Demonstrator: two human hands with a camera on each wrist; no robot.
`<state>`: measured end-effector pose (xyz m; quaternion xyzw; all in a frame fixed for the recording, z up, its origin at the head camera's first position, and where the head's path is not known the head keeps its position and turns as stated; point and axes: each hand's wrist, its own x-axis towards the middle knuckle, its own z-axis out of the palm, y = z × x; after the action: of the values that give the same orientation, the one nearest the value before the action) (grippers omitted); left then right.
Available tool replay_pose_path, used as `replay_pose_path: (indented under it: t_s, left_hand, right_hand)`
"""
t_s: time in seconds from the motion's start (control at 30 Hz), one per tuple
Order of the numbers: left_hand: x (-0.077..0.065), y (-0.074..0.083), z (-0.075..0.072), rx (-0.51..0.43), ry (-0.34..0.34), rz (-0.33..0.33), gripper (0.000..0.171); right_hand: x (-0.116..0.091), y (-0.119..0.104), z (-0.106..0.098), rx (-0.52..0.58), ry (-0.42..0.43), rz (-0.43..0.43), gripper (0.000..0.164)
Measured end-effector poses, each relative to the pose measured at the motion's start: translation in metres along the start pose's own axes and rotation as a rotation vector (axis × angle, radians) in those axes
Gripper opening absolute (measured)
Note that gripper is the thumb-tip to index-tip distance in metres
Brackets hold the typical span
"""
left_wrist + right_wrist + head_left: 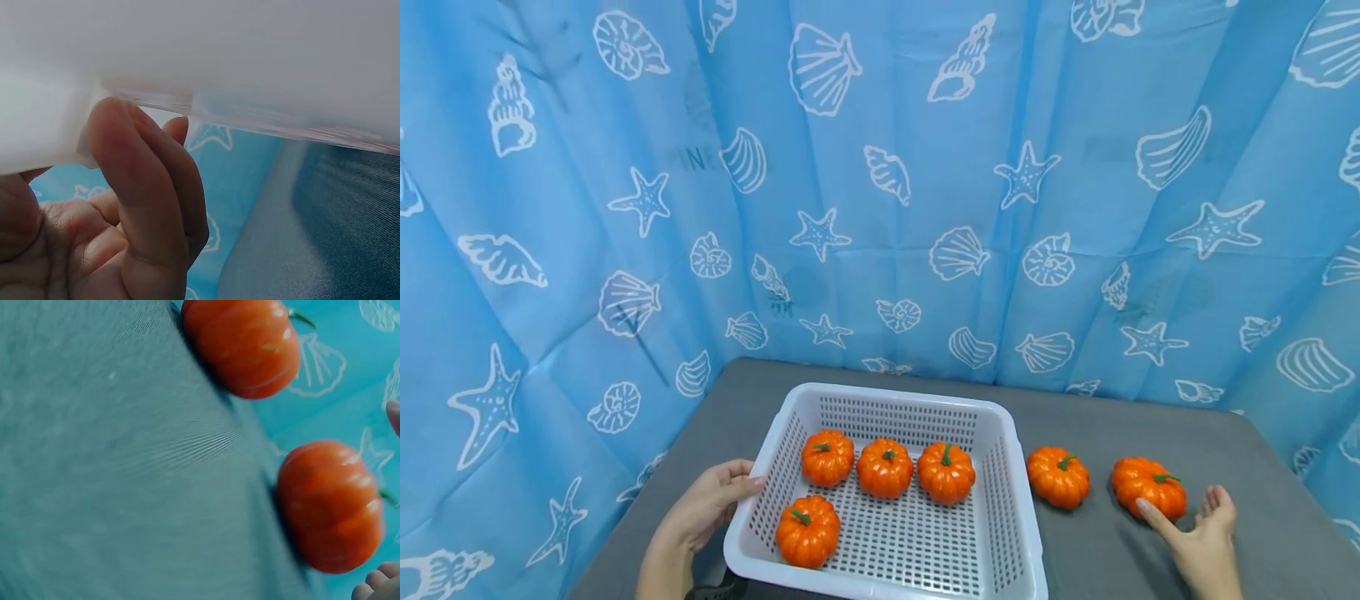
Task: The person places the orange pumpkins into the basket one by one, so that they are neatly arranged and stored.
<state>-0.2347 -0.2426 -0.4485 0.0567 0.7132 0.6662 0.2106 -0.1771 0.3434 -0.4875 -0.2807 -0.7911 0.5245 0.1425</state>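
Observation:
A white plastic basket (891,578) with slotted walls holds several small orange pumpkins, one of them a pumpkin (807,533) at its near left. My left hand (711,502) grips the basket's left rim. In the left wrist view the curled fingers (147,187) reach under the white rim. To the right of the basket, my right hand (1206,542) is spread beside an orange pumpkin with a green stem (1148,486). Its thumb overlaps the pumpkin's near edge in the head view; whether they touch I cannot tell. The right wrist view shows fingertips (378,581) apart from the nearer pumpkin (331,506).
Another pumpkin (1058,477) sits on the grey tabletop (1097,542) between the basket and the right-hand pumpkin. A blue curtain (880,208) with white shells and starfish hangs behind and at both sides of the table.

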Motion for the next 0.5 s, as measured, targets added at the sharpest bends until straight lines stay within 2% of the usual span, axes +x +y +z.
replay_pose_path:
  t_s: [0.13, 0.27, 0.33, 0.5]
  left_hand:
    - [-0.001, -0.004, -0.001, -0.009, -0.021, -0.002, 0.044]
    - [-0.001, -0.004, -0.001, -0.019, -0.029, 0.013, 0.044]
    - [-0.001, -0.003, -0.001, -0.021, -0.027, 0.019, 0.044]
    - [-0.002, -0.001, -0.001, -0.026, -0.034, 0.02, 0.041]
  right_hand:
    - [0.007, 0.011, 0.003, 0.139, -0.058, 0.073, 0.104]
    - [0.014, 0.015, 0.003, 0.257, -0.151, 0.095, 0.11]
    - [0.017, 0.015, 0.004, 0.233, -0.16, 0.085, 0.111]
    - [0.021, 0.017, 0.007, 0.081, -0.117, 0.047, 0.112]
